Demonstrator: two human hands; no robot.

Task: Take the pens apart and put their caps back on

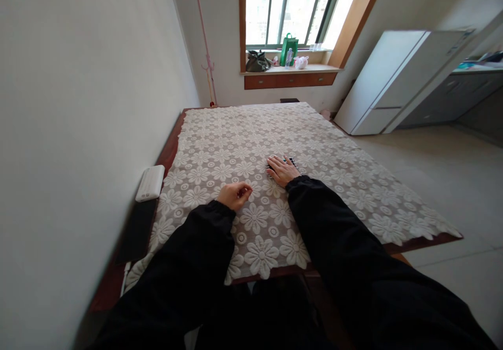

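Two hands on lace tablecloth (314, 145), right hand (282, 170) covering dark object (293, 162), no legible writing

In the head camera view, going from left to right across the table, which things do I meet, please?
White box at the table's wall edge → left hand, curled on the lace tablecloth → right hand, flat over a small dark object.

Daylight only, pouring through window (293, 9) at far end — panes blown out, near white. Tablecloth (283, 145) evenly lit, shadows soft. Black sleeves (346, 245) crushed to flat dark, no fold detail. Wall (78, 104) on near side dull grey. Wide lens bends edges hard — fridge (393, 77) leans. Slight softness overall, corners smeared.
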